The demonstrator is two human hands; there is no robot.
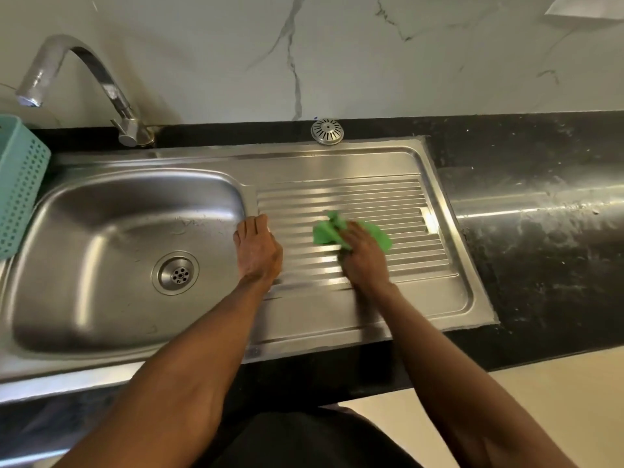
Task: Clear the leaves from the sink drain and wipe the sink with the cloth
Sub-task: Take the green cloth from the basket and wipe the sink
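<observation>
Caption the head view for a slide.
Right hand wipes the ribbed drainboard with a green cloth; left hand rests beside the basin.

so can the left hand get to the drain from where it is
Probably yes: the left hand rests on the basin's edge, the drain sits just below and left of it, and nothing lies between them.

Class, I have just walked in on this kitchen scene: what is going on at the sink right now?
A person is wiping the ribbed draining board of a steel sink with a green cloth. The right hand presses the bunched cloth onto the ridges, while the left hand rests flat beside the edge of the basin. The drain in the basin shows no leaves. A loose strainer cover sits on the dark counter behind the board, and a teal basket stands at the far left.
</observation>
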